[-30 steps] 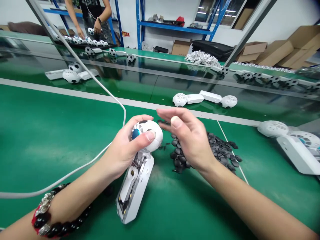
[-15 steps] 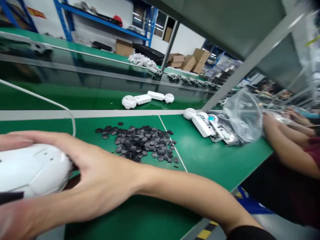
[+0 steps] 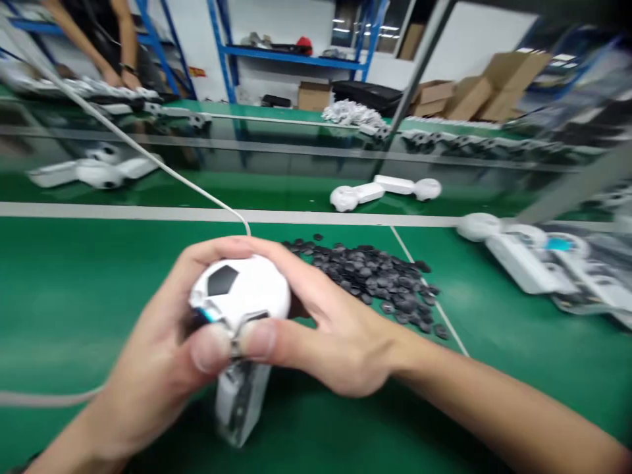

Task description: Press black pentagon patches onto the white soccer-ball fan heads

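Between my two hands is a white, soccer-ball-patterned device with a black pentagon on its round head and a white arm hanging below. My left hand wraps its left side, thumb on the front seam. My right hand curls round the other side, its thumb pressed beside the left one. Beyond my right hand lies a heap of black pentagon pieces on the green table. What the thumbs press on is partly hidden.
A white cable crosses the left side. White ball-ended devices lie on the dark green strip ahead, with more at left. White parts and clear bags sit at right. A person works at the far left.
The view has swung left. The white device has come to the middle of the view with its black pentagon showing, and both hands now plainly hold it.
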{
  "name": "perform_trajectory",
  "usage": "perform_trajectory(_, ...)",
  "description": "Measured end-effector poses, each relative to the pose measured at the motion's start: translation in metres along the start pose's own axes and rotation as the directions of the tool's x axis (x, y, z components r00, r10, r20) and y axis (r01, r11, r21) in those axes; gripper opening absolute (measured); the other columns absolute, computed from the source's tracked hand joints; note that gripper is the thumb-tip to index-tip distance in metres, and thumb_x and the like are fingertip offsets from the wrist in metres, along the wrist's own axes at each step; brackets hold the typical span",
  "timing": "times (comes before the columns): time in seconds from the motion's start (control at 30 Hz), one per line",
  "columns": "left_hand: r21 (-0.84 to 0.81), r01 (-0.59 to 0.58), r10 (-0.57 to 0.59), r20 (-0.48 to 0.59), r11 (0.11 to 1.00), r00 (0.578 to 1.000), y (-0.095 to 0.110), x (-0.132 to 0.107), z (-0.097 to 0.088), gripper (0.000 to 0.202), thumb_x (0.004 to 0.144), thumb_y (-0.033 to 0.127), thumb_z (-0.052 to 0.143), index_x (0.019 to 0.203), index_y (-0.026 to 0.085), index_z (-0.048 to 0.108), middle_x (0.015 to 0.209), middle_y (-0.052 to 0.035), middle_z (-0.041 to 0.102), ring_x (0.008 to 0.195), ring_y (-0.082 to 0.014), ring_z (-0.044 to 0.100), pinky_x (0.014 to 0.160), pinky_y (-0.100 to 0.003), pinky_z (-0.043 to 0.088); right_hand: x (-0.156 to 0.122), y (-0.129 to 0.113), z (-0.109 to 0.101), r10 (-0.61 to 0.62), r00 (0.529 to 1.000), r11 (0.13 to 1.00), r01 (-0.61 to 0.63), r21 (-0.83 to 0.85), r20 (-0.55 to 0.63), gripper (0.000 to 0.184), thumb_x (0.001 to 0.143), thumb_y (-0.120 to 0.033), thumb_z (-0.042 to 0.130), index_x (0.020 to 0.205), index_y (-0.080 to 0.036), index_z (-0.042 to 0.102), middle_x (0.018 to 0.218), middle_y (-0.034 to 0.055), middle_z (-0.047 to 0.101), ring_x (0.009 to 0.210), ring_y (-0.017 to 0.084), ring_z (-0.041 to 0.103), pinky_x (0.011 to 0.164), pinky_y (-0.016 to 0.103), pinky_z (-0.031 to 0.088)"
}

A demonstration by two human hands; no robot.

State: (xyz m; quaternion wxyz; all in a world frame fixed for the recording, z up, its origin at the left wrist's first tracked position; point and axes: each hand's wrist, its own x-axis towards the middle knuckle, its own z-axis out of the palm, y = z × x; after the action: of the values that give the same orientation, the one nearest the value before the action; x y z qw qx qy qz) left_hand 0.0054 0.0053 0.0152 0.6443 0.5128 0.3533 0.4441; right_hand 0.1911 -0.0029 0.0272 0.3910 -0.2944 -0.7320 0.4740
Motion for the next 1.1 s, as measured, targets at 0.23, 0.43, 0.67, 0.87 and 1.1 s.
perform_trajectory(0.23,0.068,-0.204,0.200,0.062,0.977,0.978,0.004,-0.005,0.000,0.056,0.062,0.042,0.100,0.109,0.043,0.069,0.087,0.0059,0.069,0.065,-0.0140,0.066,0.057,-0.016,0.056,-0.006,-0.015,0.005,0.089,0.993,0.981,-0.101,-0.165,-0.078,0.070,0.098,-0.042,0.062,0.158,-0.019,0.035,0.160,0.0076,0.042,0.146,0.030,0.043,0.118,0.045,0.044)
perform_trajectory(0.43,0.121,-0.332,0.332,0.021,0.936,0.943,0.000,-0.008,0.003,0.073,0.047,0.037,0.105,0.111,0.042,0.070,0.096,0.0038,0.071,0.074,-0.0202,0.071,0.061,-0.021,0.061,0.002,-0.021,0.005,0.176,0.984,0.967,-0.167,0.191,-0.031,0.051,0.084,-0.020,0.071,0.134,-0.024,0.060,0.128,0.0019,0.067,0.103,0.019,0.068,0.084,0.025,0.058)
perform_trajectory(0.67,0.138,-0.303,0.323,-0.156,0.943,0.934,-0.001,-0.012,0.017,0.048,0.064,0.030,0.098,0.103,0.039,0.072,0.096,0.0044,0.069,0.072,-0.0156,0.067,0.063,-0.019,0.059,0.008,-0.011,0.019,0.122,0.987,0.945,-0.085,0.315,-0.100,0.050,0.082,-0.010,0.063,0.129,-0.025,0.064,0.109,-0.0011,0.070,0.095,0.015,0.065,0.082,0.024,0.054)
perform_trajectory(0.87,0.112,-0.319,0.333,-0.152,0.941,0.930,-0.003,0.011,0.002,0.049,0.063,0.046,0.098,0.100,0.029,0.072,0.088,0.0008,0.068,0.072,-0.0139,0.063,0.061,-0.016,0.055,0.019,0.010,-0.006,0.218,0.973,0.929,-0.182,0.321,-0.080,0.038,0.092,-0.032,0.066,0.129,-0.022,0.062,0.133,0.0072,0.065,0.108,0.020,0.068,0.087,0.031,0.058)
perform_trajectory(1.1,-0.019,-0.223,0.201,-0.363,0.975,0.910,0.008,0.040,-0.044,0.043,0.069,0.041,0.086,0.100,0.023,0.062,0.085,-0.0026,0.065,0.069,-0.0239,0.070,0.044,-0.023,0.052,-0.007,0.038,0.047,0.173,0.962,0.886,-0.059,-0.459,0.209,0.015,0.091,-0.017,0.063,0.079,-0.016,0.071,0.077,0.0055,0.070,0.067,0.019,0.063,0.058,0.029,0.047)
